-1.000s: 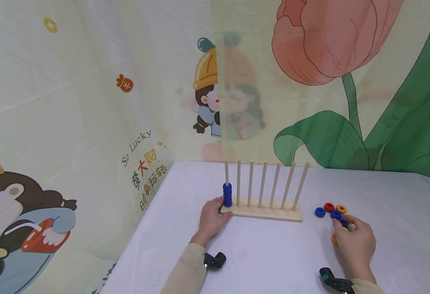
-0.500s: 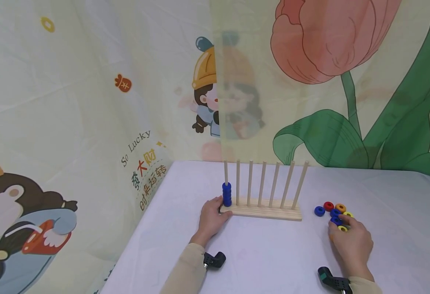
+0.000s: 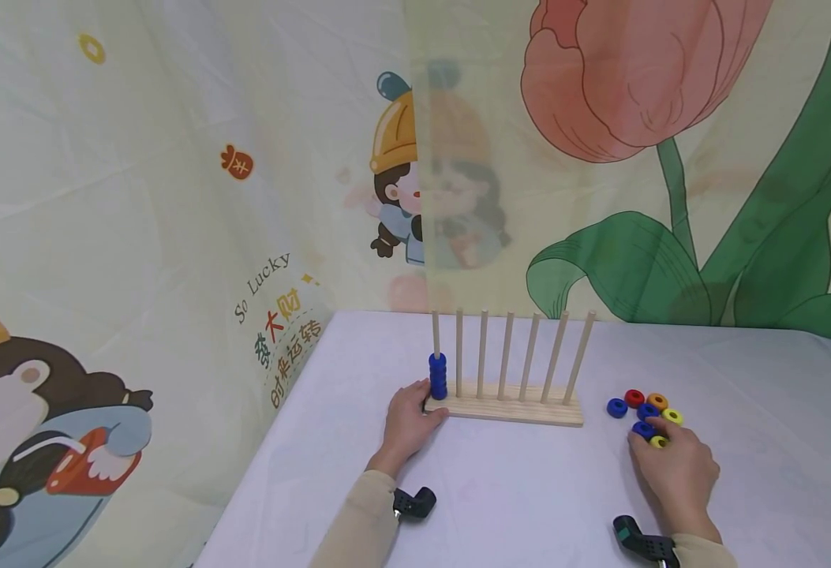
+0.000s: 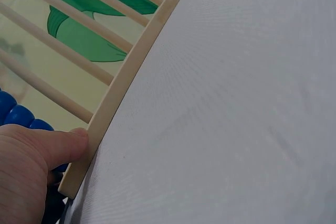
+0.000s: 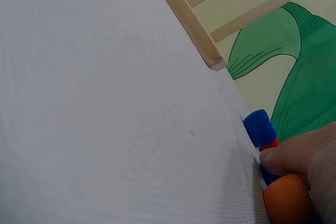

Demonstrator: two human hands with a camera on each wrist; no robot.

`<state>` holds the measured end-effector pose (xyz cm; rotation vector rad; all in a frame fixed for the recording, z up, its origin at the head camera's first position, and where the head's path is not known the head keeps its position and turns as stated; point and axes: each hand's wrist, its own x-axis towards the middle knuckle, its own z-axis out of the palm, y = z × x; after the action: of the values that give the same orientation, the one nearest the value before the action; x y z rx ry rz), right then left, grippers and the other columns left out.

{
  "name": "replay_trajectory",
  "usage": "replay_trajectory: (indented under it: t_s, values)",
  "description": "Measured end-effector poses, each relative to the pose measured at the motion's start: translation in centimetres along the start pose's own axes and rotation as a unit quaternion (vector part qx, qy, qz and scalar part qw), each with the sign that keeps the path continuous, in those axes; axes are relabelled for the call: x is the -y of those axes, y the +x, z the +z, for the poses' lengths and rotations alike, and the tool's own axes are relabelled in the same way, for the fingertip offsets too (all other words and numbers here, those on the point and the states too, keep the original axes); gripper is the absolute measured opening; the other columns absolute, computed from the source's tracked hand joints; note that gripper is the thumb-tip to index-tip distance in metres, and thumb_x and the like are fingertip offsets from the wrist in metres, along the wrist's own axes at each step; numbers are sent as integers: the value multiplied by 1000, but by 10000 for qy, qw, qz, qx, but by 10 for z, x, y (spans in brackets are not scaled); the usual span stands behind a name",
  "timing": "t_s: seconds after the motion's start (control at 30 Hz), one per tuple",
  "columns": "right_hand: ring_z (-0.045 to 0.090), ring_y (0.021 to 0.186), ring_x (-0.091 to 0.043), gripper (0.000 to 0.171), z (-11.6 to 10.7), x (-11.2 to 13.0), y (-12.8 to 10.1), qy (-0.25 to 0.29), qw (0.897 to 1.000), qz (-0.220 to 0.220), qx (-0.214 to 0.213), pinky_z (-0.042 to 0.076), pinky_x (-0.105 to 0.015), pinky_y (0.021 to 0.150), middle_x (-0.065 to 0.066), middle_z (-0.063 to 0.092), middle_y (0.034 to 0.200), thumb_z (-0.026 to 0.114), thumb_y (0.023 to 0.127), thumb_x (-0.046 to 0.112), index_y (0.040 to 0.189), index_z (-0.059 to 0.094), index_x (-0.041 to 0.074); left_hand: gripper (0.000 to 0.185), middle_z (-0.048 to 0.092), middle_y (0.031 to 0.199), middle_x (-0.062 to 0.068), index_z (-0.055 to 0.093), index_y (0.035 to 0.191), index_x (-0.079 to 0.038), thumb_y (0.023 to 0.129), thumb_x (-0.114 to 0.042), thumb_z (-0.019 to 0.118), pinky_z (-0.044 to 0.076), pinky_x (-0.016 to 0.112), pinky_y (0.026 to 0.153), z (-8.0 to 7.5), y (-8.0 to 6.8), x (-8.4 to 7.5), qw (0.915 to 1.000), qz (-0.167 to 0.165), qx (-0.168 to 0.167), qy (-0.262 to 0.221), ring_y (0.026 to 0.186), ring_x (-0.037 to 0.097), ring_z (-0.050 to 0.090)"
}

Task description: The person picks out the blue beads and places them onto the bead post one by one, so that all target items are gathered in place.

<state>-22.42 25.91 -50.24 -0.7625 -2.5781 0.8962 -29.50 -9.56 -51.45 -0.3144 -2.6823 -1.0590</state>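
From the head camera, a person's left hand rests against the near left corner of a wooden peg rack on a white-covered table, fingers relaxed and holding nothing, beside a stack of blue rings on the leftmost peg. The right hand has its fingertips down among loose rings lying right of the rack, in blue, red, orange and yellow; it touches a blue and a yellow one, though whether it has closed on either cannot be told from here. The backdrop reads "So Lucky" above four Chinese characters, "恭大财" and "时来运转".

The left wrist camera shows the thumb pressed to the rack's base edge, blue rings just behind it.

The right wrist camera shows a fingertip curled over a blue ring, with red and orange rings touching it. A clean pick probably calls for pinching one ring alone, clear of its neighbours, while the left hand steadies the rack.
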Motion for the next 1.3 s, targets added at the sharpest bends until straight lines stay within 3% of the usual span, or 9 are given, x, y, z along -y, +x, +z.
replay_trajectory:
  t_s: [0.37,0.73,0.97,1.3]
  values:
    - [42,119,-50,43,2,2,-4,368,9985,-254,-311,29,-64,103,-32,55,121,67,89,12,127,56,-7,59,57,137,17,55,134,5,86,-24,74,28,48,116,-1,-1,0,10000,-34,11,13,131,34,48]
    - [48,116,-45,50,1,15,-13,734,9928,-745,-590,37,-61,98,-28,58,123,68,90,13,135,54,-1,59,57,136,17,55,133,6,86,-24,74,28,48,116,-2,-1,-1,10000,-33,0,-10,131,34,48]
    - [50,120,-42,51,6,22,-18,1191,9881,-924,-314,39,-61,100,-22,60,128,70,90,18,137,53,5,59,58,136,17,56,133,5,85,-23,74,28,48,116,-2,-1,-2,10000,-52,-18,-22,131,34,48]
    - [55,110,-38,38,17,36,-31,1132,9855,-1254,178,46,-56,90,-20,66,117,71,88,18,122,63,3,58,58,135,18,56,132,5,85,-23,74,29,48,116,-2,0,-1,10000,20,-41,3,130,35,49]
